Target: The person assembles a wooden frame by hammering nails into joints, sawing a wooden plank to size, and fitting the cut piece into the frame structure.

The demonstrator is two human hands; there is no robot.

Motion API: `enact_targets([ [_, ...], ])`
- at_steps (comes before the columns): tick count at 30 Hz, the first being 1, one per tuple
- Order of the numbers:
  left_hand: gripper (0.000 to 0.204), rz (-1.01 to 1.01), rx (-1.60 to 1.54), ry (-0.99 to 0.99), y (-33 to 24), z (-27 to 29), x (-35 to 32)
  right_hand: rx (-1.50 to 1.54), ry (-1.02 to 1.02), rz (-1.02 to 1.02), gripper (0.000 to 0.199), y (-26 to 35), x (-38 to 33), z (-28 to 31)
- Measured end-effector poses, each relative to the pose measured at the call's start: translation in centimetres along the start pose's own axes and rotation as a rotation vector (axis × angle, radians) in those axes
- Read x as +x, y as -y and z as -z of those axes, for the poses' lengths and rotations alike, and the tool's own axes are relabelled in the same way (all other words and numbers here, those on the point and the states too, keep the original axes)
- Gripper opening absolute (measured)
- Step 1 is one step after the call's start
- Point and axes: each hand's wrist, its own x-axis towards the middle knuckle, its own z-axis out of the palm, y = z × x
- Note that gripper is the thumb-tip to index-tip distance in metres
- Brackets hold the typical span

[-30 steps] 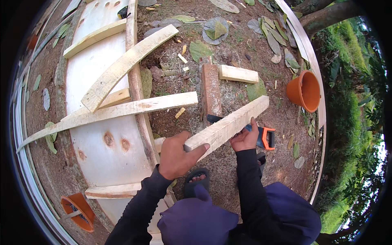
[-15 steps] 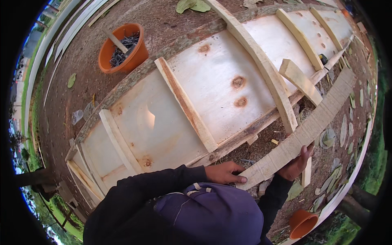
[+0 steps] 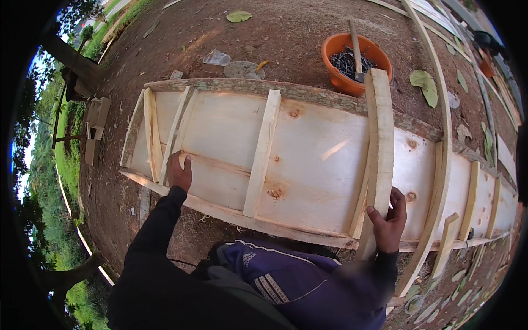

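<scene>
Right hand (image 3: pixel 388 220) grips the plank (image 3: pixel 378 159) laid across the hull (image 3: pixel 319 165). Left hand (image 3: pixel 179 171) rests open on a rib (image 3: pixel 171 137). Bucket (image 3: pixel 352 66) well beyond the right hand.

The boat hull (image 3: pixel 324 165) was pale cream plywood, marked with a few reddish-brown knots, and its upper edge plank was grey-brown and rough with bark. The curved rib plank (image 3: pixel 378 159) was light yellowish wood with a fine sawn grain, as were the other ribs. The bucket (image 3: pixel 352 63) was bright orange and held dark grey nails. The ground (image 3: pixel 264 38) was reddish-brown earth, scattered with dull green and grey leaves. The sleeve above the left hand (image 3: pixel 179 171) was black; the garment below was dark blue with thin white stripes.
</scene>
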Motion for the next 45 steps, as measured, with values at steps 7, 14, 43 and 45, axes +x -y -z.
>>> enact_targets([
  [7, 0.106, 0.601, 0.232, -0.026, 16.4, 1.0, -5.8, -0.227, 0.318, -0.045, 0.054, 2.3, 2.1, -6.6],
  [14, 0.109, 0.580, -0.116, -0.129, 13.4, -2.3, -5.0, -0.429, 0.493, -0.089, 0.058, 3.5, 6.0, -15.0],
  [43, 0.069, 0.396, -0.275, -0.281, 15.3, -2.6, -6.5, -0.989, 0.770, 0.491, 0.065, 3.9, 2.0, -27.2],
  [45, 0.068, 0.404, -0.400, -0.280, 13.8, -1.5, -6.0, -1.090, 0.803, 0.655, 0.059, 4.5, 3.4, -30.6],
])
